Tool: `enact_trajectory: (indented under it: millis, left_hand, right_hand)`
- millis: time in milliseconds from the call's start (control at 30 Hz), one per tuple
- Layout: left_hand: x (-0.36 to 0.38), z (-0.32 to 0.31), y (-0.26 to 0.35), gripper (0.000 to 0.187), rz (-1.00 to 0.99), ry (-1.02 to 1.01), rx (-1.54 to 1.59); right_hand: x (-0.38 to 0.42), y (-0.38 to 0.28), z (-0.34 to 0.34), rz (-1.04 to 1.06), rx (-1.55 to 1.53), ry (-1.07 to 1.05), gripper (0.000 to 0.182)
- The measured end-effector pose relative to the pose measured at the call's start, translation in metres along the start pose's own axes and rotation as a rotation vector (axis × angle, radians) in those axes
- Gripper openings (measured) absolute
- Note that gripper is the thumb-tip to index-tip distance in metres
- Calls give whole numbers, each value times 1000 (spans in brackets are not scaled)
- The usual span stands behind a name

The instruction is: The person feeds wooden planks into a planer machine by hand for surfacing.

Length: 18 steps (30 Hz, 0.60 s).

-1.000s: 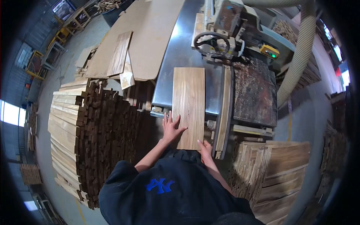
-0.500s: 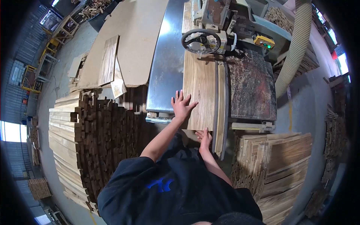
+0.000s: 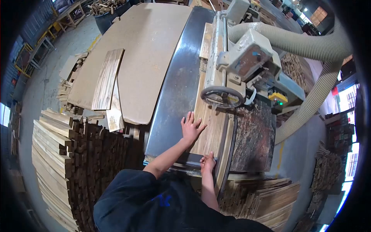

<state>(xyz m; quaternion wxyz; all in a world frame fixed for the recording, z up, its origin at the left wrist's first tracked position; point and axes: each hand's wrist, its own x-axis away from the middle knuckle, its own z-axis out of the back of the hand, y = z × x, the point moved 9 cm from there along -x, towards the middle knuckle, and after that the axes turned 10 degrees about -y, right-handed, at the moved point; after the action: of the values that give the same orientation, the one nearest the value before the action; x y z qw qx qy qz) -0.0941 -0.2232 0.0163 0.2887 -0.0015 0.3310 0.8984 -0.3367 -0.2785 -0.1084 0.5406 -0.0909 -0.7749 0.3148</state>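
A wide wooden board (image 3: 210, 133) lies lengthwise on the metal table of a woodworking machine (image 3: 247, 58), its far part beneath the machine's head. My left hand (image 3: 190, 129) rests on the board's left edge, fingers spread and partly over the metal. At the near end of the board is my right hand (image 3: 208, 161), its fingers curled together and the thumb against the end edge. Along the board's right side runs a long narrow guide strip (image 3: 226, 154). The black handwheel (image 3: 222, 97) stands over the board, ahead of both hands.
At left, a beige side table (image 3: 154, 46) carries a loose wooden plank (image 3: 108, 79). Stacked timber strips (image 3: 50, 150) stand at lower left, and stacked boards (image 3: 276, 199) at lower right. A ribbed hose (image 3: 297, 40) bends around the machine's right side.
The board has slid forward under the machine's head, with both hands moving along it. My right hand has gone from beneath the near end to a curled hold at that end. The view has tilted.
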Motion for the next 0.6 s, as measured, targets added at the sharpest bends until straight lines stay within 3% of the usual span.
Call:
enact_trajectory:
  millis: [167,267,333,367,400,433,500,533,600]
  left_hand:
    - [-37,2,-24,34,-25,8,62]
    - [-64,3,-57,39,-267,-358,317]
    - [-72,56,-101,40,-290,-169,45]
    - [-78,92,-134,38,-289,-72,91]
    - [-83,122,-180,34,-107,-21,30]
    - [-80,170,-220,28,-52,240,-47]
    - [-61,263,-317,21,272,475,14]
    - [-40,313,-334,25,277,777,-325]
    - [2,367,-395,36,857,811,-586]
  right_hand:
    - [-16,-30,-20,38,-6,-3,48]
    - [-30,-47,-31,7,34,-40,47]
    - [-48,-52,-31,-31,25,-76,47]
    - [-57,-52,-36,-66,-14,-105,48]
    - [-65,-57,-40,-61,-1,-158,48]
    - [-74,-61,-44,-57,3,-211,48]
    - [-91,-72,-52,-55,2,-312,46]
    - [-96,-78,-55,-57,8,-323,45]
    - [-98,-91,-67,-33,14,-358,44]
